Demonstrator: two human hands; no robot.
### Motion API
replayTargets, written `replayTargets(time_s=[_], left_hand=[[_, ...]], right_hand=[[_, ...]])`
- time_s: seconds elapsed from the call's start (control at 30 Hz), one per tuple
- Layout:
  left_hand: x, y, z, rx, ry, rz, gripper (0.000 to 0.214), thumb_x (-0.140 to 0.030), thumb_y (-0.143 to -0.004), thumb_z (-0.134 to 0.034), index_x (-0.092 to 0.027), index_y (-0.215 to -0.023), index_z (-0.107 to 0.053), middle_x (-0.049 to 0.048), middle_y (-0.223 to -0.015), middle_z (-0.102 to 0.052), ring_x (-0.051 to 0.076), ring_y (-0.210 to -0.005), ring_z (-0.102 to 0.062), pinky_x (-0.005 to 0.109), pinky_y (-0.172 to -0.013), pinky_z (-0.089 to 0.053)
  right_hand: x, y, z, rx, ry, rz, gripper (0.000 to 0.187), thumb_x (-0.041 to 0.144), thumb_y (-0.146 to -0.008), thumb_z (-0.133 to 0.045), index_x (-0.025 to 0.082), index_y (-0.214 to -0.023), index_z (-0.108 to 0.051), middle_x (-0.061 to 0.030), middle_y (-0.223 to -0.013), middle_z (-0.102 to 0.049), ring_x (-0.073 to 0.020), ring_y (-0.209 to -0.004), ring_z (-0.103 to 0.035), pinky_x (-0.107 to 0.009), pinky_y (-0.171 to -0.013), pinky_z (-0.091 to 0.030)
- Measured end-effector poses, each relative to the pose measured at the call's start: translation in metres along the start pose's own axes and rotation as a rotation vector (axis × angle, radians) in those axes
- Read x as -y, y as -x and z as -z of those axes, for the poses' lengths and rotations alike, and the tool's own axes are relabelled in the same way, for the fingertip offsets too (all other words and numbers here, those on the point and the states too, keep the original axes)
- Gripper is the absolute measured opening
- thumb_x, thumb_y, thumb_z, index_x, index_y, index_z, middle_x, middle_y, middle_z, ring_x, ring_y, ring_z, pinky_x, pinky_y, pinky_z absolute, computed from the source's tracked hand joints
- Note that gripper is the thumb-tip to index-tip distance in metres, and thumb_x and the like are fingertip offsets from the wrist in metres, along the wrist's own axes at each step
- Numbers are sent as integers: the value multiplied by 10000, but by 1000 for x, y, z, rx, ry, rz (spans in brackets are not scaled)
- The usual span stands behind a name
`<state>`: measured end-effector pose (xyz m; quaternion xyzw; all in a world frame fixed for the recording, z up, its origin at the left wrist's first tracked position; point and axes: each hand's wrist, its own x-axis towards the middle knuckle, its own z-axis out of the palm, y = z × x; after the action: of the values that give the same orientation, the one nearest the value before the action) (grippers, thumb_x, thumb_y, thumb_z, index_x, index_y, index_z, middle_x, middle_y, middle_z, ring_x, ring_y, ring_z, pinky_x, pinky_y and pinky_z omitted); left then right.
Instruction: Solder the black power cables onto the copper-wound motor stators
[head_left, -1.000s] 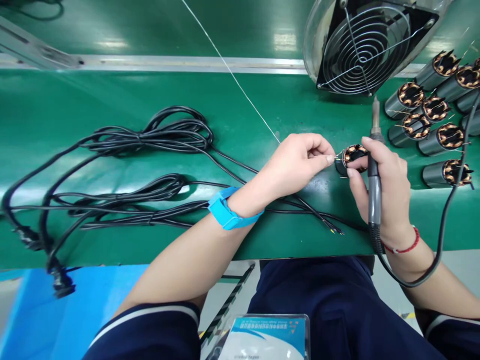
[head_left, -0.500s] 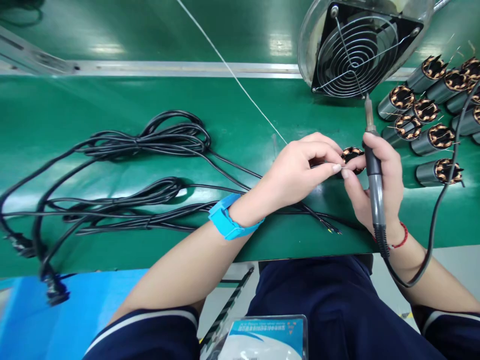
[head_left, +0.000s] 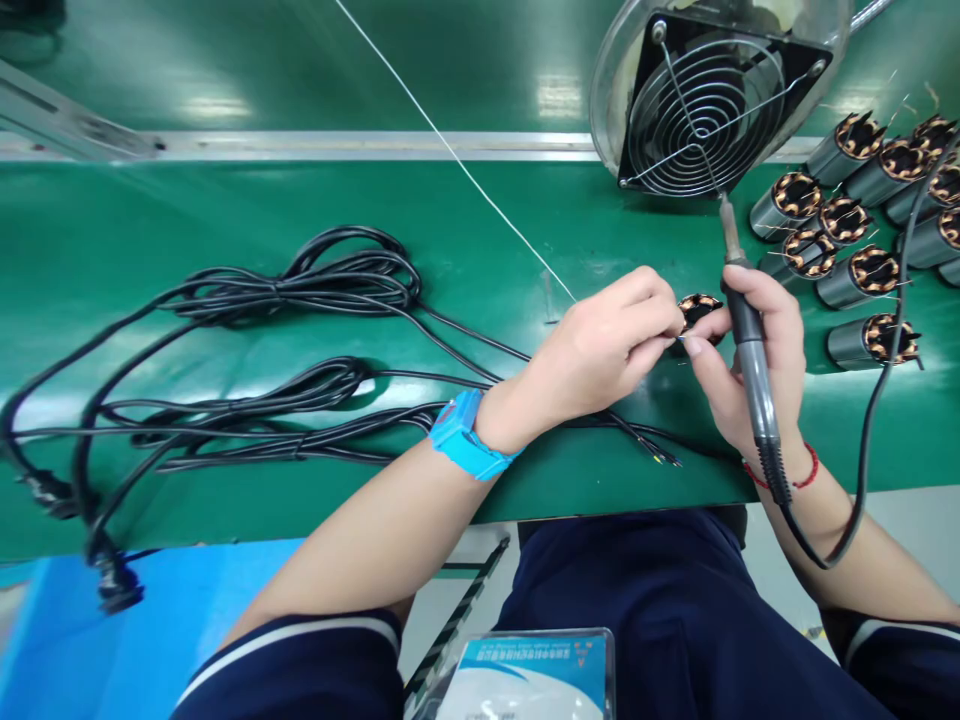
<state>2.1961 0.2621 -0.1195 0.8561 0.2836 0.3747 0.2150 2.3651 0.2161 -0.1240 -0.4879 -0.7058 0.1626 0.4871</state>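
Note:
My right hand (head_left: 765, 370) wraps round a soldering iron (head_left: 752, 350), its tip pointing up toward the fan. The thumb and forefinger of that hand also meet at a thin wire (head_left: 682, 338) beside a motor stator (head_left: 699, 308) with copper windings. My left hand (head_left: 611, 335) is closed, fingertips pinched at the same wire, and it covers much of the stator. A long pale strand, like solder wire (head_left: 457, 150), runs down from the upper left to behind my left hand. The stator's lower part is hidden.
A round-grilled fan (head_left: 701, 120) stands at the back. More wound stators (head_left: 862, 340) stand or lie at the right, near the iron's cord (head_left: 870, 430). Bundled black power cables (head_left: 292, 285) lie left, their stripped ends (head_left: 664, 455) near the table's front edge.
My left fingers have curled in more and the left wrist has turned and shifted slightly right. The right hand keeps the soldering iron almost in place. The view has shifted a little.

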Motion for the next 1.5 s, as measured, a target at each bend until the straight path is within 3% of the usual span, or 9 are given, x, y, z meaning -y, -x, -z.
replayTargets(time_s=[0.13,0.3,0.5,0.77,0.93,1.07,1.17,1.27,1.5], left_hand=[[0,-1,4,7,8,118,144,-61,-823,-515,-157,-768,-607,16,-822,-613,123,-778,-578,287,-717,-517],[1,-2,5,34,15,220,115,-79,-798,-544,-153,-741,-612,9,-791,-612,118,-745,-559,285,-716,-510],[3,-2,4,39,27,285,127,-63,-776,-532,-154,-726,-606,10,-778,-609,119,-730,-552,281,-694,-498],[2,-2,3,16,54,312,100,-113,-794,-545,-169,-746,-613,-4,-787,-613,116,-732,-553,284,-701,-507],[3,-2,2,7,59,283,95,-119,-793,-546,-167,-750,-616,1,-792,-621,114,-733,-555,288,-719,-510],[2,-2,3,17,49,264,96,-119,-794,-546,-169,-739,-607,5,-798,-621,117,-735,-554,291,-705,-509],[2,-2,4,15,36,251,118,-100,-794,-536,-170,-721,-597,11,-794,-621,126,-757,-565,297,-708,-508],[1,-2,4,21,47,254,136,-80,-793,-524,-170,-716,-592,26,-800,-625,134,-777,-579,303,-716,-509],[2,-3,5,40,64,270,158,-67,-789,-552,-199,-704,-572,35,-801,-624,156,-802,-599,327,-727,-527]], right_hand=[[-5,2,5,101,143,11,429,198,-898,-539,295,-1307,-451,8,-897,-681,-207,-931,-629,-473,-941,-475],[-8,1,12,231,200,39,466,136,-929,-427,308,-1360,-389,-8,-1122,-670,-224,-1170,-555,-476,-974,-462],[-8,-5,15,297,177,129,533,166,-878,-554,296,-1367,-386,-19,-956,-663,-242,-974,-574,-469,-875,-475],[-8,-10,2,169,209,88,432,191,-915,-535,301,-1318,-424,-1,-929,-657,-214,-938,-590,-427,-877,-488],[0,-1,10,101,133,39,436,250,-914,-555,297,-1334,-448,-13,-990,-674,-233,-992,-621,-492,-946,-481],[4,18,15,-143,34,-21,365,291,-912,-564,301,-1278,-563,-21,-1010,-671,-188,-757,-676,-391,-728,-564],[1,33,16,-272,34,92,363,300,-837,-657,308,-1199,-634,13,-793,-650,-142,-557,-586,-320,-517,-500],[-1,42,18,-259,56,207,346,274,-825,-659,266,-1171,-655,18,-699,-623,-124,-480,-515,-300,-442,-455],[3,42,19,-195,108,202,216,271,-848,-632,214,-1050,-681,0,-711,-653,-140,-559,-596,-291,-495,-518]])
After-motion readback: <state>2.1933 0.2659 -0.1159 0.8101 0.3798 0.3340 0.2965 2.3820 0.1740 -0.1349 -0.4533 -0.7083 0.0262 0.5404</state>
